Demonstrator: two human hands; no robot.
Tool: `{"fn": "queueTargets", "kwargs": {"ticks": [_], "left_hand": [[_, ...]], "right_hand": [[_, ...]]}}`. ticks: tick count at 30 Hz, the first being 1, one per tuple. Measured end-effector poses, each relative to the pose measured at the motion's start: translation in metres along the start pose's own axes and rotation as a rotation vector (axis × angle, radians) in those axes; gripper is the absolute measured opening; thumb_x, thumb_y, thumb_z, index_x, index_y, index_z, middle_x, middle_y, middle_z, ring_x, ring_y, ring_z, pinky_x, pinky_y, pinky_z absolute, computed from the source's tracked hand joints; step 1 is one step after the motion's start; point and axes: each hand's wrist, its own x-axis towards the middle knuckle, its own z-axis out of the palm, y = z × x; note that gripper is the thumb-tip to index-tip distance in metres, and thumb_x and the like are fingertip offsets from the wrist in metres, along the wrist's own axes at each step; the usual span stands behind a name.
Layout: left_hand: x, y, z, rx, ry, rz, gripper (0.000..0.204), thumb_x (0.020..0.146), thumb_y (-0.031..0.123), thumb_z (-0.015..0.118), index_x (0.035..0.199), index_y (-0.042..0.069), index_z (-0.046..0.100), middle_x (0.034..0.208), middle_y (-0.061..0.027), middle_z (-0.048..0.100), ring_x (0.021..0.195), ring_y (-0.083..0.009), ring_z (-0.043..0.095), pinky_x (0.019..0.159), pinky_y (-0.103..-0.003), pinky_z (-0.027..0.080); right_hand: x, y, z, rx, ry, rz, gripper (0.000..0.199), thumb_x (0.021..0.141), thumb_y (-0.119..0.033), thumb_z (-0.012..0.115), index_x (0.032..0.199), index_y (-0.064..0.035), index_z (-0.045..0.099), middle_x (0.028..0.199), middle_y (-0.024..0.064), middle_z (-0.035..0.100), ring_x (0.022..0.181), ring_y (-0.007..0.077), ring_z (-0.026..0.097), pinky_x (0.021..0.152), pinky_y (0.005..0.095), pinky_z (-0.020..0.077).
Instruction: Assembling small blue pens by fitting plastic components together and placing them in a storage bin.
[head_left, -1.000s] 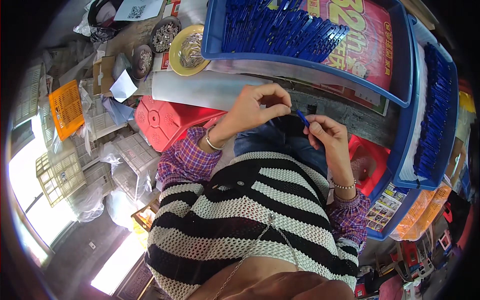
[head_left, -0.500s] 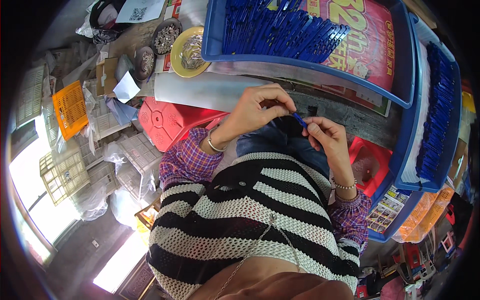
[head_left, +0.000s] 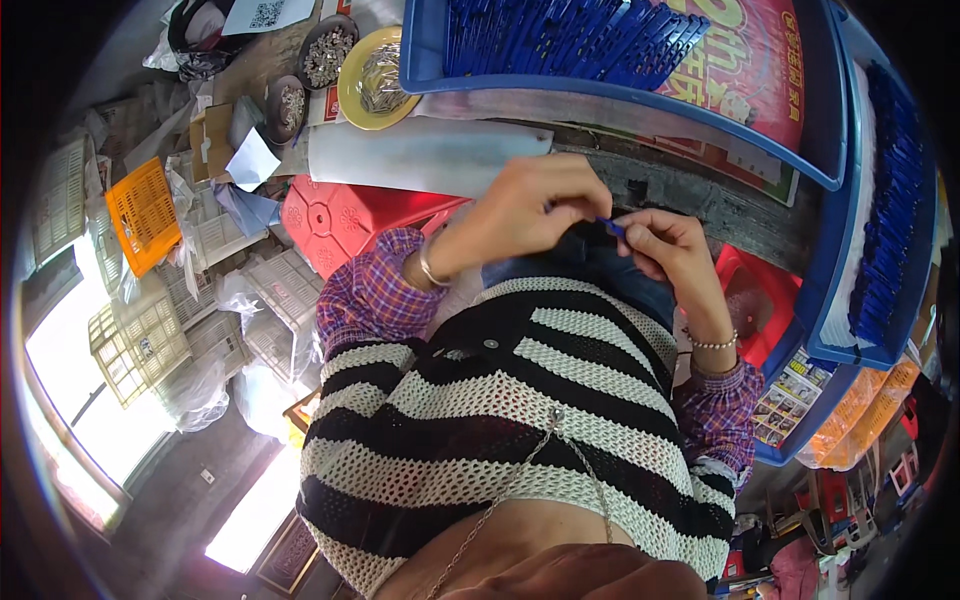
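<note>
Above my lap, a small slim blue plastic piece (head_left: 614, 228) sits between my two hands, mostly covered by fingers. My right hand (head_left: 668, 245) is closed, pinching it between thumb and forefinger. Bent over its upper left end is my left hand (head_left: 535, 207), closed too, thumb and fingertips pressed together on the piece. Whether those fingertips also hold some tiny part is too small to tell. Beyond my hands, a blue tray (head_left: 560, 92) bears many long blue plastic strips (head_left: 570, 40) standing in a row. To its left is a yellow bowl (head_left: 352, 105) of thin metal pieces.
Two dark bowls (head_left: 277, 112) hold small metal parts at the far left of the bench (head_left: 690, 205). Another blue tray (head_left: 835, 290) with blue strips (head_left: 888, 210) stands at the right. Red plastic stools (head_left: 335, 215) and stacked crates (head_left: 140, 320) are at the left.
Both hands have shifted slightly right in the picture along with the blue piece. My left hand has turned further over it, so less of the piece shows. The whole view has also shifted slightly.
</note>
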Motion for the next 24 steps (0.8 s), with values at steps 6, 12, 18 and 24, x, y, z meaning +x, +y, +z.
{"fn": "queueTargets", "kwargs": {"ticks": [6, 12, 18, 24], "left_hand": [[0.008, -0.009, -0.004, -0.745, -0.388, -0.335, 0.030, 0.075, 0.006, 0.073, 0.102, 0.001, 0.060, 0.082, -0.0007, 0.058, 0.078, -0.0070, 0.056, 0.069, -0.021, 0.048], [0.001, -0.005, -0.008, -0.764, -0.393, -0.376, 0.034, 0.074, 0.011, 0.074, 0.104, 0.001, 0.060, 0.092, -0.0029, 0.061, 0.085, -0.0105, 0.056, 0.076, -0.024, 0.048], [-0.007, -0.019, -0.001, -0.643, -0.267, -0.253, 0.023, 0.081, 0.012, 0.068, 0.101, 0.004, 0.061, 0.088, -0.0002, 0.064, 0.079, -0.0073, 0.059, 0.072, -0.023, 0.047], [-0.030, -0.015, -0.033, -0.581, -0.014, -0.271, 0.017, 0.079, 0.008, 0.068, 0.095, 0.003, 0.063, 0.087, -0.0010, 0.064, 0.079, -0.0075, 0.059, 0.072, -0.023, 0.048]], "right_hand": [[0.004, 0.006, -0.009, 0.308, -0.341, 0.172, 0.027, 0.085, -0.018, 0.064, 0.093, 0.0071, 0.063, 0.069, 0.0067, 0.060, 0.046, 0.0045, 0.040, 0.039, 0.0182, 0.0250], [0.007, 0.014, -0.004, 0.329, -0.382, 0.184, 0.020, 0.083, -0.013, 0.063, 0.092, 0.0055, 0.064, 0.072, 0.0065, 0.061, 0.047, 0.0042, 0.041, 0.040, 0.0182, 0.0271], [0.009, 0.024, 0.004, 0.406, -0.251, 0.240, 0.025, 0.077, -0.018, 0.068, 0.092, -0.0008, 0.059, 0.068, 0.0068, 0.056, 0.046, 0.0109, 0.047, 0.040, 0.0211, 0.0342], [0.013, 0.030, 0.005, 0.495, -0.315, 0.189, 0.024, 0.083, -0.021, 0.064, 0.090, 0.0007, 0.056, 0.073, 0.0109, 0.058, 0.047, 0.0115, 0.046, 0.040, 0.0213, 0.0321]]}}
